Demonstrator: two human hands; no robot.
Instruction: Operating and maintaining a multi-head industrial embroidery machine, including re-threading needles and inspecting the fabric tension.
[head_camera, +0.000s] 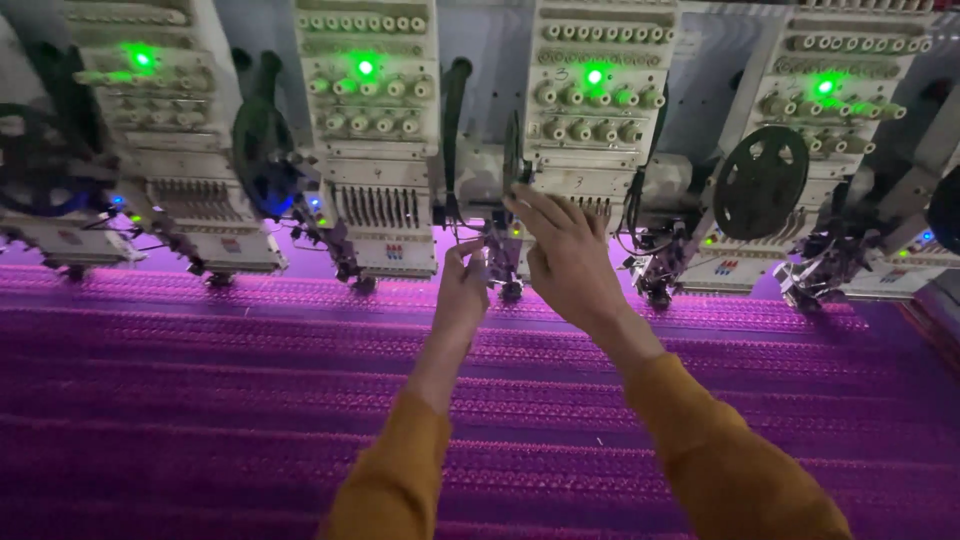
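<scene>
Both hands are reaching up to the lower part of one sewing head (590, 140) in a row of cream-coloured embroidery machine heads. The left hand (462, 290) is pinching its thumb and fingertips together just beside the small dark needle assembly (500, 262) under that head; the grip looks nearly closed, but whether it has hold of a thread is too fine to tell. The right hand (568, 258) is resting with fingers spread half open against the front of the same head, its fingertips (528, 205) touching the casing near the needle bars, holding nothing that can be seen. Purple patterned fabric (250, 400) is stretching flat beneath the heads. A dark reel (760, 182) is hanging beside the neighbouring head, and green lamps (594, 76) are glowing above.
</scene>
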